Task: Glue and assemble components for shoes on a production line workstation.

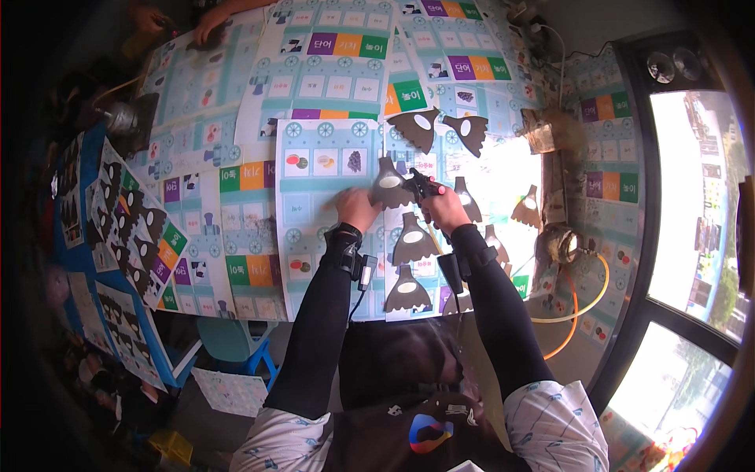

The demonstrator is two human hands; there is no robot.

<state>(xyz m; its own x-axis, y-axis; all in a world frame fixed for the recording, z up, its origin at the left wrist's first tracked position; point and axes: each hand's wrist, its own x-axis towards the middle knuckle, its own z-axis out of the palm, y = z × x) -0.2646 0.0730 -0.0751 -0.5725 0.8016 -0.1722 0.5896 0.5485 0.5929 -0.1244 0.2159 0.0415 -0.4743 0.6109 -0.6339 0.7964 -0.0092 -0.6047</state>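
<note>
Worksheets cover pretty much the whole table (236, 149), pale blue printed sheets with coloured blocks, and a bright window sits off to my right. My left hand (355, 208) is pinching the edge of a dark paper cutout (389, 185), a bell-ish shape with a pale oval in it, holding it up just above the sheets. My right hand (445, 206) is wrapped tight around a dark tool (425, 187) with a red bit at the back, tip right against that same cutout; can't honestly tell if it's a glue gun or cutters. Biggest risk I reckon is the thin paper buckling or tearing if I squeeze the tool while I'm only gripping one edge, or my left fingers being too close to the tip. Count-wise: one cutout in hand, two more (407, 239) in a column below it, two wider ones (415, 127) above, plus a few paler ones (527, 206) over in the glare, hard to count exactly
</note>
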